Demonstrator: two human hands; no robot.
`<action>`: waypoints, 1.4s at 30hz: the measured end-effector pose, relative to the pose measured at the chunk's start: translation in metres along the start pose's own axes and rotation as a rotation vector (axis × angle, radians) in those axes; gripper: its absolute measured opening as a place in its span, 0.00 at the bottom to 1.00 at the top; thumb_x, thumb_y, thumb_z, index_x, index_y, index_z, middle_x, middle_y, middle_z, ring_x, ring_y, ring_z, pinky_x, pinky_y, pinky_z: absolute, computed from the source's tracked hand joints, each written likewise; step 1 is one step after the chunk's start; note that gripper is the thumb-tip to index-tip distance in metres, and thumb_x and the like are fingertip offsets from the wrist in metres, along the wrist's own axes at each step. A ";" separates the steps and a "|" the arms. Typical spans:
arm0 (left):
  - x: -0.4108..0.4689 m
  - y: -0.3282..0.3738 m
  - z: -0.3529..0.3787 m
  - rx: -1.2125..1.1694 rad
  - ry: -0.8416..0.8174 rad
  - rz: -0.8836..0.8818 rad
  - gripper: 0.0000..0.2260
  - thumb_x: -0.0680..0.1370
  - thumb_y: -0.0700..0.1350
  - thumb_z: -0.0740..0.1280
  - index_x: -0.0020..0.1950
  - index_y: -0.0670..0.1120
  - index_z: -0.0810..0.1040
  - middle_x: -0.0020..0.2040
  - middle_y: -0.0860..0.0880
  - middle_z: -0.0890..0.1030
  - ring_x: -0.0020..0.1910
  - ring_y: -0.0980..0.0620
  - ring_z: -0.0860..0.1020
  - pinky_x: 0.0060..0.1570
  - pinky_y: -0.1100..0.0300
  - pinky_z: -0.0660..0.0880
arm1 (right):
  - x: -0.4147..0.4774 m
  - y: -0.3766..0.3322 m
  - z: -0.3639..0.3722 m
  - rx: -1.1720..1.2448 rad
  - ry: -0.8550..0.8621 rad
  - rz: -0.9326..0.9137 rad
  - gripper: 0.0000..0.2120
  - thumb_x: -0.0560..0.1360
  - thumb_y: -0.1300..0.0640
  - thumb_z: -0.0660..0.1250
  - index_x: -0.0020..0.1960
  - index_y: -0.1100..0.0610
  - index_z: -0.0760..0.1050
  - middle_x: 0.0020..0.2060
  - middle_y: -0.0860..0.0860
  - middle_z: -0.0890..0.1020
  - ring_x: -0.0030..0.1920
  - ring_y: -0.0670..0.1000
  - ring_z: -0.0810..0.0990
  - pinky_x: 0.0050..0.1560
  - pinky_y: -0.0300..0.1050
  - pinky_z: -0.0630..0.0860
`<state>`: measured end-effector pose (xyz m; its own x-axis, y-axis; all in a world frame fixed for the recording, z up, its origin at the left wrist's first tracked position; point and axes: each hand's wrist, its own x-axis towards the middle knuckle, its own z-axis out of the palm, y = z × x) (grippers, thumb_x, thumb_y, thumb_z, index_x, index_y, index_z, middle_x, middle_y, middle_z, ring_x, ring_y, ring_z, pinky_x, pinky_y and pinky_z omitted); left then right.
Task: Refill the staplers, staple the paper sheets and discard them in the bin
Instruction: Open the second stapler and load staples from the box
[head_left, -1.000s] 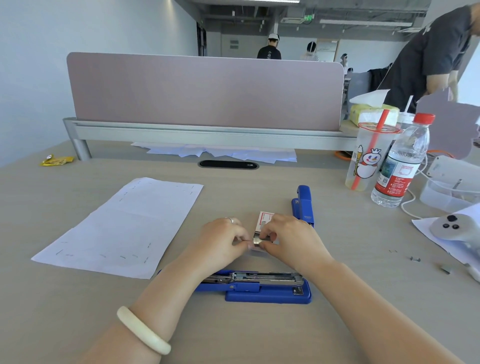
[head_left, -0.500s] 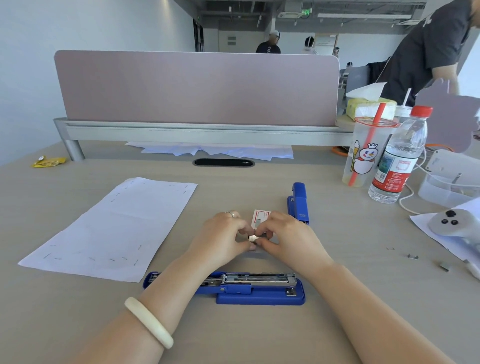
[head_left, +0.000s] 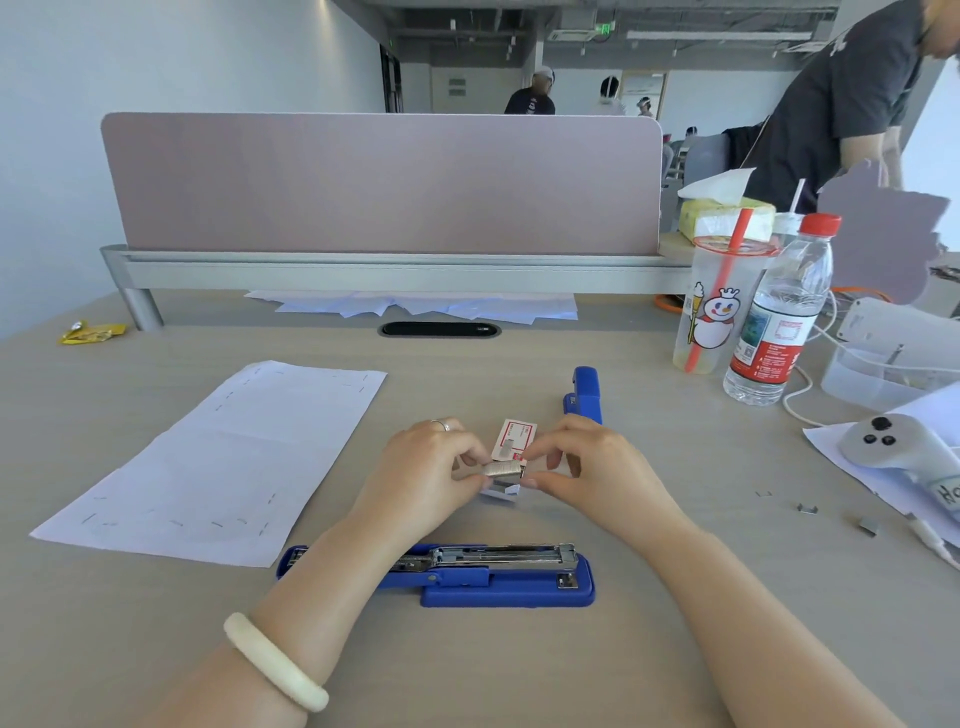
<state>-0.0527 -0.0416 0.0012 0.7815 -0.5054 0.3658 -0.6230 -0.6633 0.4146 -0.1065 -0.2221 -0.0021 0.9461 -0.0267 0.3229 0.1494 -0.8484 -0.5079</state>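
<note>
A blue stapler (head_left: 488, 571) lies flat and opened out near me, its metal staple channel exposed. My left hand (head_left: 421, 467) and my right hand (head_left: 597, 467) meet just beyond it, both pinching a silvery strip of staples (head_left: 503, 470) by its ends. Under the strip sits the small white and red staple box (head_left: 514, 439) with its tray pulled out. A second blue stapler (head_left: 586, 389) lies farther back, partly behind my right hand. White paper sheets (head_left: 223, 457), marked with several staples along the edges, lie to the left.
A plastic cup with a red straw (head_left: 719, 306) and a water bottle (head_left: 779, 317) stand at the right. A white controller (head_left: 893, 441) rests on paper far right, loose staples (head_left: 808, 508) near it. A desk divider (head_left: 379, 182) and more papers (head_left: 415, 306) are behind. A person stands at the upper right.
The strip of staples has come up out of the box and now shows between my fingertips. My hands have spread slightly apart.
</note>
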 end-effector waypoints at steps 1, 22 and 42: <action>-0.003 0.002 -0.005 -0.016 -0.007 -0.005 0.04 0.70 0.48 0.71 0.44 0.51 0.82 0.39 0.57 0.74 0.40 0.55 0.73 0.36 0.69 0.63 | -0.001 0.000 -0.005 0.057 -0.005 0.021 0.09 0.67 0.48 0.72 0.47 0.48 0.81 0.35 0.40 0.72 0.34 0.39 0.71 0.37 0.34 0.66; -0.046 0.027 -0.017 -0.201 -0.304 -0.111 0.03 0.68 0.48 0.74 0.38 0.52 0.81 0.39 0.56 0.78 0.42 0.55 0.77 0.30 0.66 0.68 | -0.052 0.003 -0.018 0.337 -0.369 0.124 0.07 0.66 0.56 0.76 0.42 0.55 0.80 0.29 0.44 0.75 0.29 0.39 0.70 0.31 0.27 0.66; -0.052 0.002 -0.023 0.040 -0.415 -0.061 0.15 0.66 0.55 0.74 0.51 0.55 0.78 0.46 0.57 0.75 0.48 0.54 0.73 0.44 0.62 0.68 | -0.052 -0.022 0.002 0.100 -0.402 -0.190 0.20 0.66 0.46 0.74 0.57 0.37 0.76 0.63 0.38 0.66 0.66 0.44 0.57 0.69 0.40 0.55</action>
<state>-0.0954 -0.0035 0.0023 0.7691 -0.6385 -0.0283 -0.5798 -0.7157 0.3895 -0.1584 -0.2012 -0.0097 0.9325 0.3491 0.0923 0.3399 -0.7623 -0.5508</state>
